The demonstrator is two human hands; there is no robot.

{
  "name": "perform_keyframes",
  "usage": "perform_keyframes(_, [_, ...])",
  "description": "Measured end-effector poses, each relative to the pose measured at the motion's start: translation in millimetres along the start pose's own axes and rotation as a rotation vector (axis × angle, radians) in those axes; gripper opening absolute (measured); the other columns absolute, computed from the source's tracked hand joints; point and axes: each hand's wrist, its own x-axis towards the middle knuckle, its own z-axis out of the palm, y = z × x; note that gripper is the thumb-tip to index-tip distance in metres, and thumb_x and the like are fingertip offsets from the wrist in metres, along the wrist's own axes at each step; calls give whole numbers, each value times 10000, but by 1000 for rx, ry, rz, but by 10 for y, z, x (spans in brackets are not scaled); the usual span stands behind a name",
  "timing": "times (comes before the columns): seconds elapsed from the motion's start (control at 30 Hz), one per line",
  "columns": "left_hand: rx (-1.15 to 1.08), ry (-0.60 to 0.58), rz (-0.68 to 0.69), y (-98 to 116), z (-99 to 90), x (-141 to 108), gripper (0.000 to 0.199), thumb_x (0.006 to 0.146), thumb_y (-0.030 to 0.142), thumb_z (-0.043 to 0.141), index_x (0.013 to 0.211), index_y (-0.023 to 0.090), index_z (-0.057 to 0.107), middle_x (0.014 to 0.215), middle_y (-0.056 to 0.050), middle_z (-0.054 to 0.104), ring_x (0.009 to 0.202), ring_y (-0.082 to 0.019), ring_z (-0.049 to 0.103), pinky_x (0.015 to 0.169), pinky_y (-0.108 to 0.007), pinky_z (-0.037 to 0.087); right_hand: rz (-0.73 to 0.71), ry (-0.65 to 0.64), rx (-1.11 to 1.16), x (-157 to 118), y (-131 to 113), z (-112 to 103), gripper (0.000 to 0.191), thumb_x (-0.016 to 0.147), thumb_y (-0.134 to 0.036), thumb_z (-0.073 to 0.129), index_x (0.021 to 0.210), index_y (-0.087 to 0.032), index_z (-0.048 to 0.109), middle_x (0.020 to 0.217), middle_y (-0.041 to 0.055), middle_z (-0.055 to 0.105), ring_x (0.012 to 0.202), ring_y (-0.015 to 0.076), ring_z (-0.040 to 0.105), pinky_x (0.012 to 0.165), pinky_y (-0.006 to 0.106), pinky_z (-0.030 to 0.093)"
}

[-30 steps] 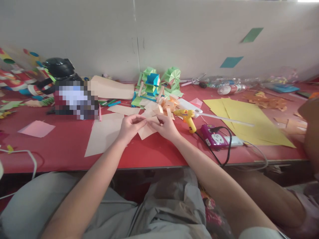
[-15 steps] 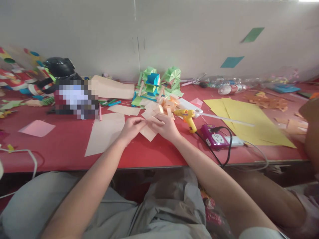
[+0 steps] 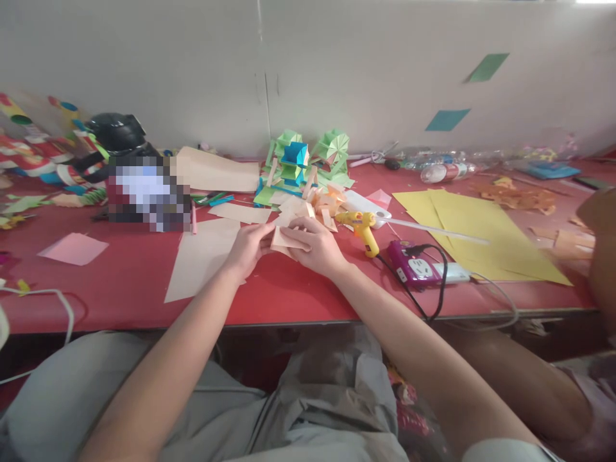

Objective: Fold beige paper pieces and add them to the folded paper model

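Between my two hands is a small folded piece of beige paper (image 3: 285, 240), held just above the red table. My left hand (image 3: 249, 250) pinches its left edge, fingers partly behind it. On the other side my right hand (image 3: 317, 247) grips the paper, thumb lying across its face. A large beige sheet (image 3: 199, 260) lies to the left of my left hand. Past my fingers sit loose peach paper pieces (image 3: 327, 200) and green and blue folded paper shapes (image 3: 294, 160). A yellow glue gun (image 3: 360, 230) rests right of my right hand.
A purple power socket (image 3: 414, 264) with a black cable lies at right, beside yellow sheets (image 3: 481, 237). Plastic bottles (image 3: 447, 171) lie along the wall. A pink paper (image 3: 74, 248) is at left. Another person's arm and leg (image 3: 524, 378) are at far right.
The beige paper, whose lower corner lay spread towards me, is now lifted and folded, its face tilted up. My left hand has shifted slightly left, and my right thumb now lies across the paper.
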Motion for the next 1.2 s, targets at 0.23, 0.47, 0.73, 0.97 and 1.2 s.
perform_keyframes(0.23, [284,-109,206,-12,-96,30,385,734,362,790,1052,151,738,1038,-106,759,982,-263,705,903,-369,546,34,-130,120,21,-41,-78,484,820,-254,633,1302,-207,616,1324,142,557,1135,263,583,967,440,503])
perform_keyframes(0.47, [502,-53,363,-38,-7,6,353,772,327,763,1081,167,704,1053,-112,754,985,-250,715,871,-354,577,481,-40,563,69,-3,-53,324,865,-466,659,1003,-172,660,837,45,665,718,139,606,662,285,510])
perform_keyframes(0.73, [326,125,305,-48,-24,22,349,668,365,856,923,162,729,883,-79,763,862,-228,718,809,-340,576,610,-14,740,116,-17,-103,362,763,-491,757,795,-170,593,690,-11,585,593,95,504,531,240,400])
perform_keyframes(0.97, [315,106,348,-60,-24,25,336,653,374,871,903,183,754,877,-69,768,870,-230,722,823,-341,574,598,-31,633,153,-84,-168,354,834,-509,678,812,-155,678,690,7,616,642,111,528,584,252,414])
perform_keyframes(1.2, [287,77,325,-43,-4,5,333,665,414,858,880,185,745,877,-61,763,890,-228,715,844,-343,570,607,23,593,133,-55,-136,336,810,-484,706,782,-150,710,708,23,661,672,131,566,603,260,437])
